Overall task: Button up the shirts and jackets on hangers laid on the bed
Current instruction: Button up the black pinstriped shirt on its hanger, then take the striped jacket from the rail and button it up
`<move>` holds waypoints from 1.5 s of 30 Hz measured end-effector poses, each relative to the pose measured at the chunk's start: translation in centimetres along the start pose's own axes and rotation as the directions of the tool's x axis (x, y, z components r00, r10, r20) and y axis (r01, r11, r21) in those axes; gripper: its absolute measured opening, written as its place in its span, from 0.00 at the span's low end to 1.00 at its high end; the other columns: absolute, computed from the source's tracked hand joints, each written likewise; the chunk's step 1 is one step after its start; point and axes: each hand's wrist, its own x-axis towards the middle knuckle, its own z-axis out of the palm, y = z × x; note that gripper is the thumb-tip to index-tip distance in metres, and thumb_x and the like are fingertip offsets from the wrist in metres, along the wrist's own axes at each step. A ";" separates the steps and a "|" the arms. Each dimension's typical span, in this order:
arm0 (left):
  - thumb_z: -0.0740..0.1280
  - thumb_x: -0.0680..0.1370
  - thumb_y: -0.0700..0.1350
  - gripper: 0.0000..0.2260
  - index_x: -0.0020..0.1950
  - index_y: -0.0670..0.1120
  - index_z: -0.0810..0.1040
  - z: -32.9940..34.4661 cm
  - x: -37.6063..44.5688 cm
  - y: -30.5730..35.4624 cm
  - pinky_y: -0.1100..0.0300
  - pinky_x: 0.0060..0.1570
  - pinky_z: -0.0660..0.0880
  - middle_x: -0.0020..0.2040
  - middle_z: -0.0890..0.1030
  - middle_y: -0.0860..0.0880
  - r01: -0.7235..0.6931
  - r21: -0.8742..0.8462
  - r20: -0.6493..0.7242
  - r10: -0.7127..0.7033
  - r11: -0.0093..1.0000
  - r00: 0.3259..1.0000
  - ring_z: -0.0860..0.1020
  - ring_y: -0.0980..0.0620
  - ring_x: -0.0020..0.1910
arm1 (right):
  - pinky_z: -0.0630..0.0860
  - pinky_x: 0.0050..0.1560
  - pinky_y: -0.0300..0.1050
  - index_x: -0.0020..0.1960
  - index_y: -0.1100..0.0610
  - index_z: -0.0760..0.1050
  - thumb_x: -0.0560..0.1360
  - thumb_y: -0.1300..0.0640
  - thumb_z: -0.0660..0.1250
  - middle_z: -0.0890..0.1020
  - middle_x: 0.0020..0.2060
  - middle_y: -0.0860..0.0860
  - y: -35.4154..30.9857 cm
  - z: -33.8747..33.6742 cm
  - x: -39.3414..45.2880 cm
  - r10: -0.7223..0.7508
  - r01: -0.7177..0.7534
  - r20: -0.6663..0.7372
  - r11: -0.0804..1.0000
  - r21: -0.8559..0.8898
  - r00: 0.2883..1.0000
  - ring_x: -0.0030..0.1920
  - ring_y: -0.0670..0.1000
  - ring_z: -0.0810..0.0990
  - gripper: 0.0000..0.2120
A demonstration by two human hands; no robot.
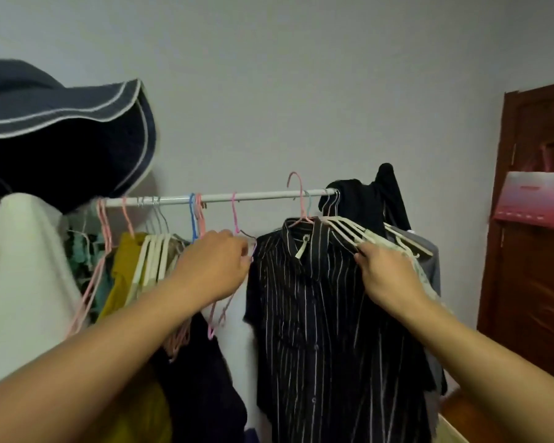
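A black shirt with thin white stripes (pixel 327 314) hangs on a pink hanger (pixel 296 199) whose hook sits above the white rail (pixel 211 197). My left hand (pixel 215 266) pinches the shirt's left shoulder edge beside an empty pink hanger (pixel 234 215). On the shirt's right shoulder, my right hand (pixel 386 276) grips the fabric just below a bunch of cream hangers (pixel 349 230). The shirt's front is closed along its button line. No bed is in view.
More clothes hang on the rail: a mustard garment (pixel 125 270) and cream hangers to the left, dark and grey garments (pixel 426 251) to the right. A navy wide-brimmed hat (pixel 64 135) juts out upper left. A brown door (pixel 538 219) with a pink bag (pixel 534 199) stands at the right.
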 end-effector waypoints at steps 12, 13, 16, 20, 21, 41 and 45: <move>0.61 0.81 0.54 0.18 0.71 0.56 0.70 3.5 1.4 -3.3 0.48 0.59 0.77 0.63 0.79 0.49 0.090 -0.137 0.178 -0.065 0.987 0.982 0.78 0.47 0.60 | 0.70 0.35 0.51 0.55 0.50 0.69 0.85 0.55 0.54 0.80 0.39 0.55 1.1 10.6 2.6 0.104 -0.116 0.150 0.991 0.071 0.983 0.37 0.60 0.78 0.05; 0.61 0.81 0.53 0.20 0.73 0.56 0.68 3.6 1.6 -3.1 0.49 0.60 0.76 0.64 0.78 0.49 0.096 -0.135 0.202 -0.068 0.986 0.977 0.77 0.47 0.62 | 0.72 0.37 0.52 0.54 0.52 0.69 0.85 0.55 0.54 0.80 0.40 0.56 1.3 10.9 2.8 0.144 -0.153 0.100 0.983 0.096 0.985 0.39 0.60 0.78 0.06; 0.62 0.82 0.52 0.21 0.76 0.54 0.67 4.0 2.1 -2.6 0.52 0.63 0.73 0.68 0.76 0.47 0.143 -0.167 0.303 -0.087 0.975 0.949 0.75 0.46 0.65 | 0.77 0.43 0.56 0.54 0.53 0.70 0.85 0.52 0.52 0.80 0.43 0.57 2.0 11.1 3.1 0.234 -0.243 0.088 0.963 0.114 0.968 0.41 0.60 0.77 0.09; 0.62 0.83 0.51 0.21 0.76 0.49 0.68 4.5 2.7 -2.3 0.54 0.67 0.70 0.72 0.75 0.48 0.198 -0.212 0.445 -0.086 0.957 0.891 0.74 0.46 0.69 | 0.75 0.44 0.52 0.69 0.53 0.69 0.84 0.52 0.56 0.79 0.55 0.56 1.8 9.9 2.7 0.107 -0.083 0.098 0.972 -0.218 0.989 0.51 0.61 0.79 0.15; 0.62 0.83 0.50 0.19 0.75 0.48 0.70 4.6 2.8 -2.2 0.54 0.68 0.71 0.70 0.75 0.48 0.196 -0.231 0.464 -0.069 0.953 0.883 0.75 0.46 0.68 | 0.76 0.48 0.52 0.69 0.54 0.70 0.84 0.51 0.57 0.78 0.57 0.55 0.9 9.5 2.4 0.026 -0.026 -0.004 0.981 -0.193 1.000 0.54 0.58 0.77 0.16; 0.59 0.85 0.45 0.17 0.74 0.49 0.73 0.4 2.7 -2.8 0.55 0.70 0.69 0.71 0.76 0.49 -0.090 -0.149 0.549 0.158 0.985 0.821 0.74 0.49 0.69 | 0.77 0.56 0.52 0.54 0.59 0.82 0.77 0.71 0.60 0.81 0.51 0.56 -9.3 4.2 2.3 0.034 -0.530 0.586 0.471 0.705 0.810 0.49 0.55 0.80 0.15; 0.59 0.84 0.48 0.14 0.65 0.46 0.79 1.3 4.2 2.3 0.48 0.62 0.76 0.61 0.82 0.46 -0.333 -0.106 0.550 0.334 0.937 0.765 0.79 0.44 0.60 | 0.76 0.54 0.57 0.53 0.65 0.81 0.77 0.74 0.59 0.81 0.42 0.61 -5.2 1.5 -0.5 0.090 -0.519 0.533 0.414 0.748 0.841 0.45 0.59 0.81 0.14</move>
